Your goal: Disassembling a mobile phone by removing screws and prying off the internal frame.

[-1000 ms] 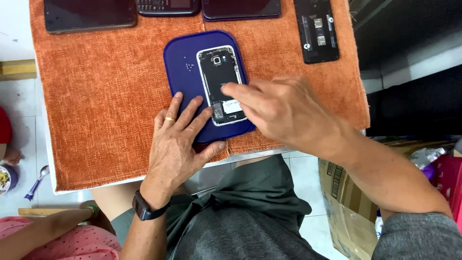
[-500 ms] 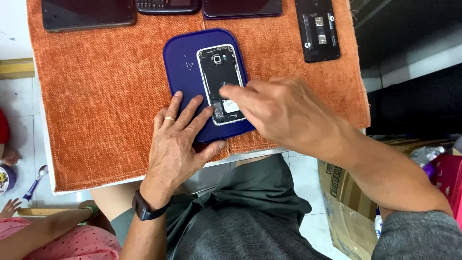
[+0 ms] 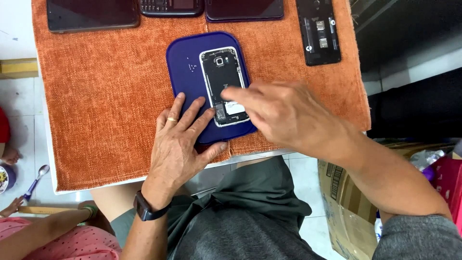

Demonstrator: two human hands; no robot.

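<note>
An opened smartphone [image 3: 221, 74] with its back cover off lies on a blue mat [image 3: 185, 72], which rests on an orange cloth [image 3: 106, 106]. My left hand [image 3: 180, 142] lies flat on the mat's near left edge, fingers spread, a ring on one finger and a dark watch on the wrist. My right hand [image 3: 288, 113] hovers over the phone's lower half. Its fingertips point left and touch the phone's inner parts near a white patch. Whether it pinches anything small, I cannot tell.
Along the cloth's far edge lie a dark tablet [image 3: 91, 14], a keypad phone [image 3: 171, 6], another dark phone [image 3: 243, 8] and a black phone [image 3: 318, 31] with open slots. A cardboard box [image 3: 341, 202] stands at the lower right. A spoon [image 3: 34, 180] lies on the floor at the left.
My right hand's fingertips have shifted slightly up along the phone's open back. My left hand stays flat on the mat.
</note>
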